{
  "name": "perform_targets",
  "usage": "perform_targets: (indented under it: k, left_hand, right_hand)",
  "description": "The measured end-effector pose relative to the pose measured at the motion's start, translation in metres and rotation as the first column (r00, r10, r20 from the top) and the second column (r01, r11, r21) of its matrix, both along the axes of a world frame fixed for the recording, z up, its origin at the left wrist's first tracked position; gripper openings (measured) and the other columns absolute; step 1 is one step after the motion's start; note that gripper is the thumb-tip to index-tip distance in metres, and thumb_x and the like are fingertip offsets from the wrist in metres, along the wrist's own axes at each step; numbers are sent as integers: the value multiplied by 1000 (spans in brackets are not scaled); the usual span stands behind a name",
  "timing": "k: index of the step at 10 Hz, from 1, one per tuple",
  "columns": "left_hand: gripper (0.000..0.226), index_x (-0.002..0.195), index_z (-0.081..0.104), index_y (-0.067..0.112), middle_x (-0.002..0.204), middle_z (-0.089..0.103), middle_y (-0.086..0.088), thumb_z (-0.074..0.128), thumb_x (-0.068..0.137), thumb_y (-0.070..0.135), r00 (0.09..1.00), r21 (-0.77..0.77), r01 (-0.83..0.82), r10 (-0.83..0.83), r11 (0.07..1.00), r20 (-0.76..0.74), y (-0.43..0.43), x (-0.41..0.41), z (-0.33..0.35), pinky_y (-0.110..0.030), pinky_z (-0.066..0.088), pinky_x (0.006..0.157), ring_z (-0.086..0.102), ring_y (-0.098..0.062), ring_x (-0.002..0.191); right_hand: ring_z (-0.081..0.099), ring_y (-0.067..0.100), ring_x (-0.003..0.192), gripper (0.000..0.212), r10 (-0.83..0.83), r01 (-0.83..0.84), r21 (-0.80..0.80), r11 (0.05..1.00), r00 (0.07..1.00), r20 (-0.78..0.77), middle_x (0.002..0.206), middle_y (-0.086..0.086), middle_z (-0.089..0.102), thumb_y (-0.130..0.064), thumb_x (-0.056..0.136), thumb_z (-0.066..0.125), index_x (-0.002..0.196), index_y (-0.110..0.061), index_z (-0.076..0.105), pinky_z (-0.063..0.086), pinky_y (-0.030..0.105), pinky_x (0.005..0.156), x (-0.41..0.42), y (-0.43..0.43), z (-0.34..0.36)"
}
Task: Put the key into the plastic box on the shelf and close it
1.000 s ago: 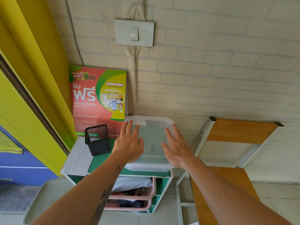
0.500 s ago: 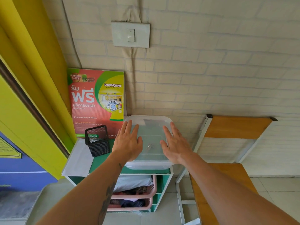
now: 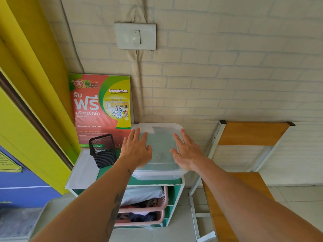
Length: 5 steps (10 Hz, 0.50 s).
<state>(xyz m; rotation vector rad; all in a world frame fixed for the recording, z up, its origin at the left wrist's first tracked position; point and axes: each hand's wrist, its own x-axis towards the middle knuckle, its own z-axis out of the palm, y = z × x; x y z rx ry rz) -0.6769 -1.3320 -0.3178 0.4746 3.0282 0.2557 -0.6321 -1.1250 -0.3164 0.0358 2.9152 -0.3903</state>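
Hands unmoved: left hand (image 3: 135, 151) and right hand (image 3: 187, 151) stay spread flat on lid (image 3: 160, 137); key (image 3: 160, 155) between them, inside plastic box (image 3: 157, 174). Closing likely nearly done.

Plastic box (image 3: 158, 173): clear, smooth, slightly frosted; lid (image 3: 160, 137) same plastic. Key (image 3: 160, 155) inside: shiny metal. Pen holder (image 3: 103, 151): black wire mesh, matt. Poster (image 3: 101, 109): printed ribbed board, low sheen. Shelf (image 3: 174, 194): green painted, smooth. Baskets (image 3: 162, 203): pink perforated plastic. Wall (image 3: 227, 75): painted brick, rough matt. Folded table (image 3: 253, 133): wood-grain top, white metal frame.
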Motion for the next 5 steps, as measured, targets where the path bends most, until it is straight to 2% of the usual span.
perform_targets:
  k: [3, 5]
  left_hand:
    - [62, 148, 25, 15, 161, 16, -9, 38, 91, 34, 1000, 22, -29, 30, 999, -9, 7, 5, 20, -52, 13, 118, 9, -28, 148]
    - [56, 143, 35, 10, 152, 36, -7, 39, 91, 30, 996, 108, -25, 34, 994, -82, 26, 35, 35, -47, 22, 116, 30, -25, 140]
  right_hand:
    - [-5, 24, 150, 73, -41, 42, -84, 996, 999, 3, 163, -2, -18, -51, 98, 36, 156, -26, 0, 14, 53, 117, 4, 11, 20]
    - [0, 23, 150, 70, -78, 74, -126, 989, 997, -27, 165, 1, -1, -48, 99, 39, 156, -22, 7, 11, 47, 118, 35, 39, 46]
